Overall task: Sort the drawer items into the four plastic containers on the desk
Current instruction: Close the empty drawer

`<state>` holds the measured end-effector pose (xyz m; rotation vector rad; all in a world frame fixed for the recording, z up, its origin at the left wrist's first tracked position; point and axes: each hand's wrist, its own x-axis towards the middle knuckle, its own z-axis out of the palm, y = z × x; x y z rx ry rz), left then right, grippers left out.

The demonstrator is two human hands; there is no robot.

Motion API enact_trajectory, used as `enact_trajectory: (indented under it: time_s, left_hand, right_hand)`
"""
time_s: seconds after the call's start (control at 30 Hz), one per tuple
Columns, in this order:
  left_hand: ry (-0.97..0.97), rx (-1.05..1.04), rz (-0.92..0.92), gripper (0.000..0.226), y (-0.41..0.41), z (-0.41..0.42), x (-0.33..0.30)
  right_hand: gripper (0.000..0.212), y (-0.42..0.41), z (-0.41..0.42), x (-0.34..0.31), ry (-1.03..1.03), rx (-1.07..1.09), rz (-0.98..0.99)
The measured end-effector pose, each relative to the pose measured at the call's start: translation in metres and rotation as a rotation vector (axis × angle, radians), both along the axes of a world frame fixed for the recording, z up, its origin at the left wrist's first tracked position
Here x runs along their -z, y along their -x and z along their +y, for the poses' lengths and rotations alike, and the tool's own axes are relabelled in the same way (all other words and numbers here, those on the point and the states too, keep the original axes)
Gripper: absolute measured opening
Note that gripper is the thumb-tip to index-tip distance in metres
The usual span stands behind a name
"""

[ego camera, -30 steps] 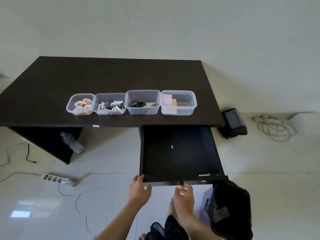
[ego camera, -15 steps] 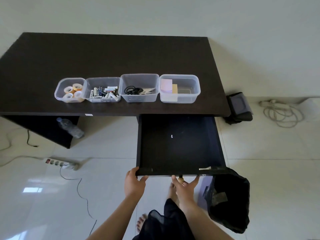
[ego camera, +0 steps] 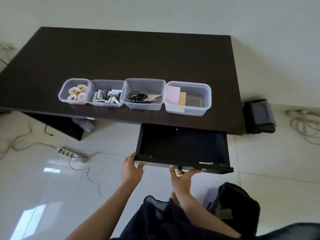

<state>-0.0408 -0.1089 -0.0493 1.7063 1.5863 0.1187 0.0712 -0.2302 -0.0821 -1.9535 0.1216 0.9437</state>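
Note:
Four clear plastic containers stand in a row near the dark desk's (ego camera: 131, 54) front edge. From left they hold tape rolls (ego camera: 76, 80), batteries (ego camera: 107, 82), black hair ties with keys (ego camera: 144, 84), and sticky notes (ego camera: 206, 99). Below the right end, the dark drawer (ego camera: 181, 148) is partly pulled out and looks empty apart from a tiny white speck. My left hand (ego camera: 130, 168) presses on the left corner of its front panel. My right hand (ego camera: 181, 179) presses on the front around the small knob, fingers spread.
A power strip (ego camera: 69, 153) and loose cables lie on the tiled floor at left. A water bottle (ego camera: 84, 123) lies under the desk. A black bag (ego camera: 259, 116) and coiled cable (ego camera: 304, 123) sit at right. Another black bag (ego camera: 237, 203) is beside my legs.
The drawer has slid further in under the desk, with both hands following its front panel. The camera has moved closer and tilted.

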Motion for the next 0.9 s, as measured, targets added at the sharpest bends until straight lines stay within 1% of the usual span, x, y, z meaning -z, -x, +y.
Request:
enact_trajectory:
  time_s: [0.07,0.2,0.33,0.47,0.57,0.67,0.7,0.73,0.77,0.8,0.83,0.87,0.9]
  left_hand:
    - [0.005,-0.028,0.025,0.054,-0.018,0.016,-0.003]
    - [0.049,-0.135,-0.031,0.045,-0.051,0.040,-0.007]
    - [0.097,-0.143,-0.040,0.057,-0.074,0.055,-0.010]
    - [0.130,-0.182,-0.018,0.053,-0.089,0.068,-0.002]
    - [0.124,-0.204,-0.022,0.054,-0.098,0.072,0.004]
    - [0.136,-0.242,-0.054,0.047,-0.105,0.077,0.000]
    - [0.129,-0.237,-0.063,0.042,-0.105,0.080,0.000]
    - [0.126,-0.218,-0.062,0.031,-0.104,0.084,0.001]
    - [0.118,-0.206,-0.068,0.019,-0.104,0.088,0.000]
    - [0.121,-0.200,-0.080,0.013,-0.104,0.092,0.001]
    - [0.135,-0.202,-0.112,0.012,-0.105,0.095,0.000]
    - [0.161,-0.202,-0.142,0.020,-0.105,0.095,-0.003]
    - [0.186,-0.204,-0.175,0.031,-0.107,0.095,-0.006]
  right_hand:
    - [0.119,-0.019,0.017,-0.001,-0.027,-0.018,-0.021]
    - [0.123,-0.051,0.047,0.003,-0.042,-0.029,-0.058]
    - [0.125,-0.073,0.070,0.006,-0.019,-0.041,-0.086]
    - [0.127,-0.081,0.080,0.021,-0.030,-0.078,-0.118]
    - [0.128,-0.088,0.087,0.031,-0.031,-0.100,-0.178]
    - [0.128,-0.093,0.095,0.038,-0.039,-0.082,-0.178]
    - [0.128,-0.094,0.098,0.037,-0.029,-0.080,-0.193]
    - [0.126,-0.096,0.100,0.037,-0.020,-0.077,-0.201]
    - [0.118,-0.100,0.104,0.037,-0.004,-0.057,-0.216]
    - [0.101,-0.106,0.110,0.037,0.014,-0.040,-0.231]
    - [0.074,-0.112,0.115,0.038,0.028,-0.025,-0.239]
    - [0.049,-0.116,0.119,0.038,0.020,-0.024,-0.239]
    - [0.033,-0.119,0.122,0.040,-0.007,-0.034,-0.239]
